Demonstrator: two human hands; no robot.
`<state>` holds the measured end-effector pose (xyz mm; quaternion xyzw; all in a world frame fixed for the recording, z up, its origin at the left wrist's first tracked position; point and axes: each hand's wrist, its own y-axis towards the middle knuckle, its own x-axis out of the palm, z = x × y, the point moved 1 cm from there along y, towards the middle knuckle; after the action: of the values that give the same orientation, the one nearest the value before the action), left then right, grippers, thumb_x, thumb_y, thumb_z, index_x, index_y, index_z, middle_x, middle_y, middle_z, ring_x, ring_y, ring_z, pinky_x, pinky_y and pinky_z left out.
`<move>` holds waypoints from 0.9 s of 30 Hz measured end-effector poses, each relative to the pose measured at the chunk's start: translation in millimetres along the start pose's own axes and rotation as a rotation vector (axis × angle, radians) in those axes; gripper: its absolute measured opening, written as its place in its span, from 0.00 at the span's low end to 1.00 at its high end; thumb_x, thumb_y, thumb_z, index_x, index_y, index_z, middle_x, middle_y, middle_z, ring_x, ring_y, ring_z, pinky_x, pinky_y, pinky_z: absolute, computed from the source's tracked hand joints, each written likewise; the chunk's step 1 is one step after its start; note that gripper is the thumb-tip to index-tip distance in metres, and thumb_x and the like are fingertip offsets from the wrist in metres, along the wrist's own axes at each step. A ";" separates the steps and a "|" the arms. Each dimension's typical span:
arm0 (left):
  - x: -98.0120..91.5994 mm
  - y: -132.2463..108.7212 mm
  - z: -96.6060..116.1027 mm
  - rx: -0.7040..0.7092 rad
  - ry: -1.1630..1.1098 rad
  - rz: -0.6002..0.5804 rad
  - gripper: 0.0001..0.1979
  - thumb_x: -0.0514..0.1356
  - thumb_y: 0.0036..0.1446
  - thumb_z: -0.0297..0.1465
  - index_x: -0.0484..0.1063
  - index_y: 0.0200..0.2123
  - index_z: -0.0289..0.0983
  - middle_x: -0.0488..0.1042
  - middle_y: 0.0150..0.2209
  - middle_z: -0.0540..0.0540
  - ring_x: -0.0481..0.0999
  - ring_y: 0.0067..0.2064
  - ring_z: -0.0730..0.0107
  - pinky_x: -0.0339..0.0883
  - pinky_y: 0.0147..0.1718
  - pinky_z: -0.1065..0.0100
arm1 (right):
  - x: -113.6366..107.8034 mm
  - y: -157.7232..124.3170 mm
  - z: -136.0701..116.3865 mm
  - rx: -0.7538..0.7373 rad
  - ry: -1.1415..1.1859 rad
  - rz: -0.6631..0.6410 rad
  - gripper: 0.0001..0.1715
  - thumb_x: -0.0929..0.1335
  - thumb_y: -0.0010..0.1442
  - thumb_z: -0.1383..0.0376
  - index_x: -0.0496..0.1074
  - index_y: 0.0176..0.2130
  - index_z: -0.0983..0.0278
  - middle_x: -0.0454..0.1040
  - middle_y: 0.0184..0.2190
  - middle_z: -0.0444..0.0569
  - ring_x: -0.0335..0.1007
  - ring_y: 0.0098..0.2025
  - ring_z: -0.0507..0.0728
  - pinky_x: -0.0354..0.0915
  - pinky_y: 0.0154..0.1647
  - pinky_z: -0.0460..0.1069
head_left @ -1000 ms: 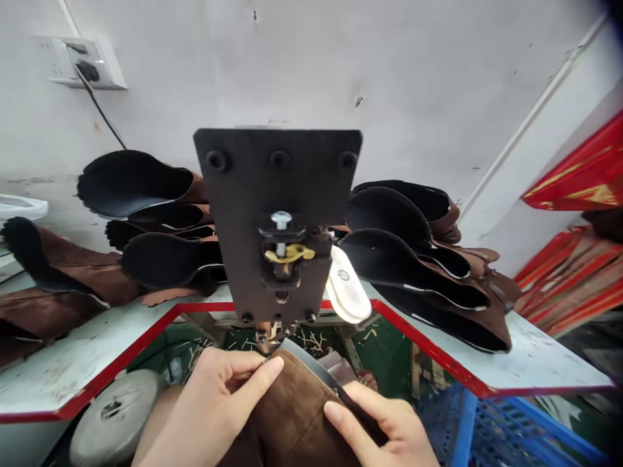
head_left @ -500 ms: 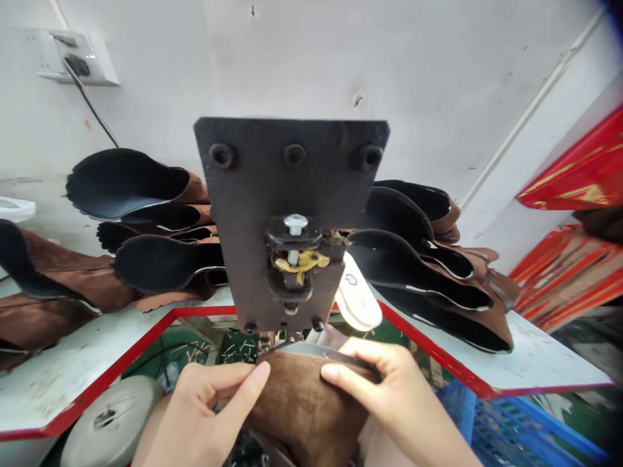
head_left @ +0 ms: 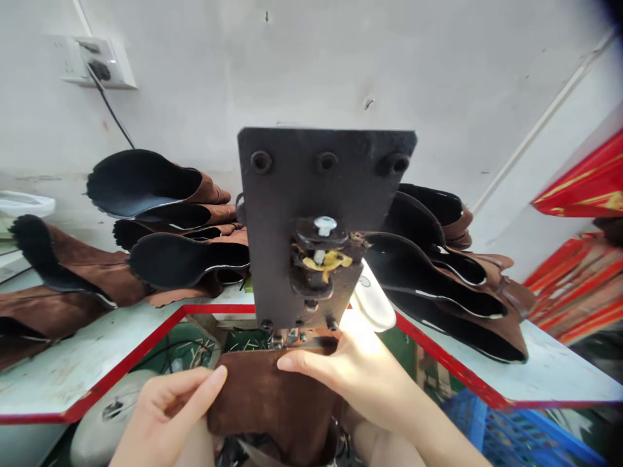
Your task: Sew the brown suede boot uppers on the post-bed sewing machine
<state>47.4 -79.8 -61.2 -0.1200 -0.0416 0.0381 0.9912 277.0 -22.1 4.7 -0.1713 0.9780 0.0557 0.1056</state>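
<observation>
A brown suede boot upper (head_left: pixel 272 395) hangs below the head of a black machine (head_left: pixel 326 194). Its top edge lies close under the small metal parts (head_left: pixel 292 337) at the foot of the machine. My left hand (head_left: pixel 170 408) pinches the upper's left corner between thumb and forefinger. On the right, my right hand (head_left: pixel 350 363) grips the top edge, thumb lying flat on the front face and the other fingers hidden behind. A lit white lamp (head_left: pixel 374 305) shines just above my right hand.
More boot uppers with black lining lie stacked on the left table (head_left: pixel 187 259) and on the right table (head_left: pixel 452 305). Both tables have red edges (head_left: pixel 450 366). A blue crate (head_left: pixel 530 428) stands low right, and a rounded grey machine part (head_left: pixel 114 415) low left.
The boot upper has turned and shifted left, showing a darker, wider face. Both hands have moved left along its edge. The whole view has swung slightly left, so the machine sits further right.
</observation>
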 end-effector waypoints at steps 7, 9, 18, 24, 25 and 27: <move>19.5 28.2 43.6 0.110 0.463 -0.389 0.21 0.66 0.55 0.49 0.77 0.26 0.36 0.67 0.25 0.50 0.64 0.29 0.69 0.54 0.26 0.72 | 6.6 3.7 -10.6 -0.006 0.055 -0.086 0.19 0.76 0.55 0.73 0.76 0.46 0.58 0.82 0.42 0.40 0.79 0.44 0.56 0.73 0.44 0.47; 30.2 31.0 51.0 0.104 0.546 -0.415 0.21 0.64 0.56 0.47 0.75 0.23 0.36 0.62 0.23 0.51 0.58 0.27 0.71 0.48 0.24 0.71 | -1.6 2.4 -9.8 -0.023 -0.015 -0.101 0.16 0.75 0.58 0.70 0.76 0.46 0.57 0.81 0.42 0.40 0.78 0.46 0.56 0.72 0.47 0.48; 44.6 34.4 34.4 0.091 0.455 -0.427 0.29 0.58 0.60 0.51 0.54 0.18 0.38 0.49 0.21 0.54 0.48 0.24 0.75 0.39 0.22 0.67 | -81.4 -15.6 10.3 0.149 -0.552 -0.221 0.16 0.77 0.56 0.61 0.70 0.25 0.62 0.73 0.34 0.41 0.68 0.40 0.55 0.61 0.43 0.48; 36.9 28.7 34.7 0.026 0.352 -0.387 0.30 0.60 0.58 0.55 0.58 0.18 0.38 0.50 0.21 0.53 0.49 0.24 0.75 0.39 0.22 0.68 | -75.7 -18.9 11.3 0.179 -0.481 -0.180 0.11 0.75 0.59 0.59 0.77 0.28 0.61 0.76 0.30 0.40 0.70 0.37 0.55 0.63 0.39 0.48; 32.7 27.5 34.3 0.008 0.326 -0.376 0.30 0.61 0.57 0.55 0.61 0.18 0.37 0.50 0.22 0.53 0.49 0.24 0.75 0.40 0.23 0.68 | -72.2 -17.4 10.0 0.193 -0.456 -0.184 0.10 0.75 0.59 0.58 0.79 0.29 0.61 0.77 0.31 0.41 0.72 0.37 0.56 0.64 0.39 0.48; 22.6 25.5 31.8 -0.026 0.286 -0.353 0.31 0.62 0.57 0.56 0.67 0.19 0.34 0.53 0.22 0.52 0.51 0.25 0.74 0.42 0.24 0.68 | -64.2 -13.2 6.3 0.203 -0.388 -0.202 0.10 0.75 0.59 0.57 0.80 0.30 0.60 0.79 0.32 0.42 0.74 0.39 0.57 0.66 0.40 0.48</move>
<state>65.3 -45.7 -34.9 -0.1276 0.0785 -0.1537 0.9767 341.7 -12.7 12.1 -0.2430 0.9178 -0.0217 0.3134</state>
